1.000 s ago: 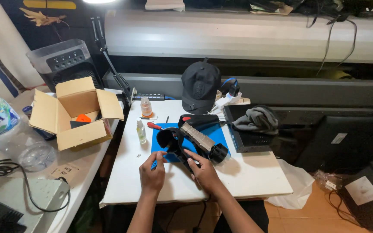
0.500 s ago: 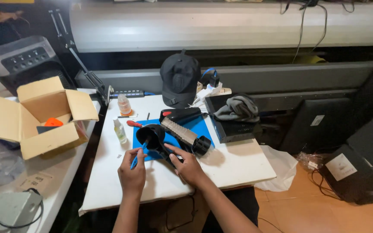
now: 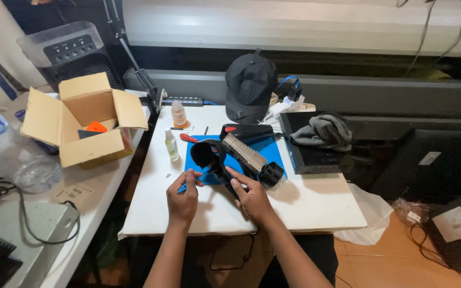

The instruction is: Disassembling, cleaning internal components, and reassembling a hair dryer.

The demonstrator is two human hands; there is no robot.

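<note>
A black hair dryer (image 3: pixel 229 154), partly taken apart, lies on a blue mat (image 3: pixel 265 146) on the white table (image 3: pixel 305 205). Its round black nozzle end (image 3: pixel 208 153) faces me and a ribbed grey core (image 3: pixel 245 152) shows along its body. My left hand (image 3: pixel 183 196) holds a blue-handled tool (image 3: pixel 194 177) whose tip points at the dryer's front. My right hand (image 3: pixel 252 196) grips the dryer's black handle (image 3: pixel 229 181). A red-handled screwdriver (image 3: pixel 189 138) rests at the mat's left edge.
A black cap (image 3: pixel 250 85), two small bottles (image 3: pixel 173 144) and a black box with a grey cloth (image 3: pixel 320 130) stand around the mat. An open cardboard box (image 3: pixel 84 120) sits on the left table beside a fan (image 3: pixel 73 50). Small screws (image 3: pixel 167 175) lie near my left hand.
The view has swung about, so everything sits more central in the frame. My hands stay on the tool and the dryer, with the left hand raised slightly toward the nozzle.
</note>
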